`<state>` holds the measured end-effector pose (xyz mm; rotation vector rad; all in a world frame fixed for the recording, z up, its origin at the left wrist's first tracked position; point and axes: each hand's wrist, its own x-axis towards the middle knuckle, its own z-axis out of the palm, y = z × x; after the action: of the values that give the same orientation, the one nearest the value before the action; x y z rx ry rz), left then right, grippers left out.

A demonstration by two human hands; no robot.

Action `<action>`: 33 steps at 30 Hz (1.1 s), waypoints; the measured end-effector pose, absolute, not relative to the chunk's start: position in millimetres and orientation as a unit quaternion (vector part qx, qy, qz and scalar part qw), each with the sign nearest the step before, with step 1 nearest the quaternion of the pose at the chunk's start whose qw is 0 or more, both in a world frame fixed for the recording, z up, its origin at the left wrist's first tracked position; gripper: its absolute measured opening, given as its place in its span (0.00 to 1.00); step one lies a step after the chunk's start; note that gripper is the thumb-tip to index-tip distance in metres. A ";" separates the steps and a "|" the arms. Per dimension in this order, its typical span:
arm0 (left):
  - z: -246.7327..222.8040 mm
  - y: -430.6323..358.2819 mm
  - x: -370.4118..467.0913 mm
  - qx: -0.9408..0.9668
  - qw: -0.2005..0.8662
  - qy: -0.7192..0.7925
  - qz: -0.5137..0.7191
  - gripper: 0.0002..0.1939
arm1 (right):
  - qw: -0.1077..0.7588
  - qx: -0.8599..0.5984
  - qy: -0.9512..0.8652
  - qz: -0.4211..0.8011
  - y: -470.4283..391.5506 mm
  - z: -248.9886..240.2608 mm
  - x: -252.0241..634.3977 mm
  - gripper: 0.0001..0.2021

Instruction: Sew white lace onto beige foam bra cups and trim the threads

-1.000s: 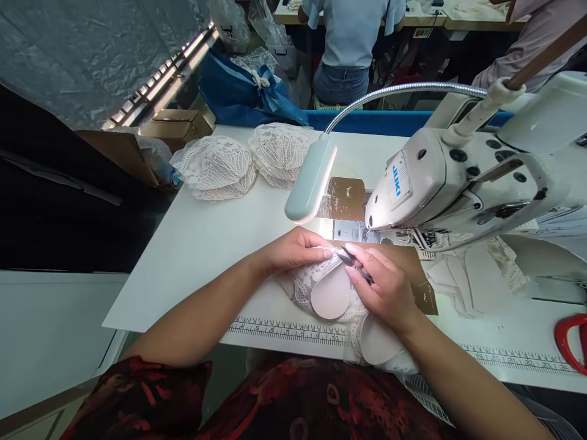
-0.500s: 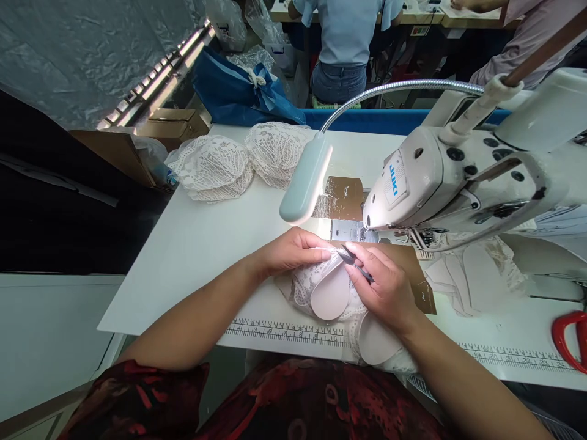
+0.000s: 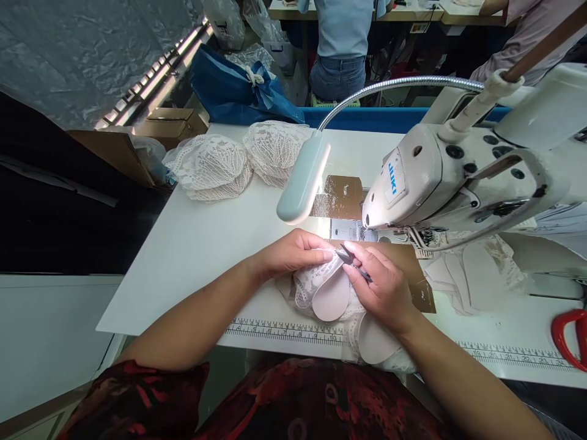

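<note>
White lace fabric with pale cups (image 3: 331, 296) lies at the table's front edge, partly hanging over it. My left hand (image 3: 300, 252) pinches the top edge of the lace between thumb and fingers. Small dark thread snips (image 3: 353, 263) are held in my right hand (image 3: 381, 280), their tips at the lace edge just right of my left fingertips. Whether the blades are apart is too small to tell. Behind my hands is the sewing machine (image 3: 403, 177), its needle area near the metal plate (image 3: 346, 230).
A lamp head (image 3: 302, 180) hangs above the table (image 3: 183, 244). Two lace bundles (image 3: 211, 165) lie at the back left. Pale cut pieces (image 3: 472, 275) and a red handle (image 3: 568, 336) are on the right. A person in blue (image 3: 342, 36) sits beyond.
The view has shifted slightly. Both hands keep nearly the same place and grip on the lace and snips. The seated person beyond has moved a little.
</note>
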<state>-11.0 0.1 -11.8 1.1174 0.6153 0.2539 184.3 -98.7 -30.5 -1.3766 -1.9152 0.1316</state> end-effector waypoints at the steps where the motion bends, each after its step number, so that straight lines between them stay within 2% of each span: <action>1: -12.0 -0.2 -10.6 0.515 0.799 0.288 0.120 0.10 | 0.380 -0.539 -0.750 0.051 -98.5 -30.8 184.4 0.16; 25: -16.4 -3.5 -5.9 0.459 0.823 0.306 0.135 0.09 | 0.350 -0.529 -0.773 0.010 -95.6 -34.6 184.3 0.16; 31: -17.2 -2.4 -6.3 0.502 0.796 0.316 0.120 0.10 | 0.389 -0.559 -0.726 0.098 -95.4 -32.3 185.4 0.16; 33: -16.4 -0.8 -7.8 0.506 0.796 0.308 0.124 0.09 | 0.386 -0.615 -0.669 0.160 -94.7 -30.6 187.6 0.23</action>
<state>-7.8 -0.8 -16.4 1.0872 0.6625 0.2655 187.6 -94.7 -30.6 -1.5659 -1.7036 0.4079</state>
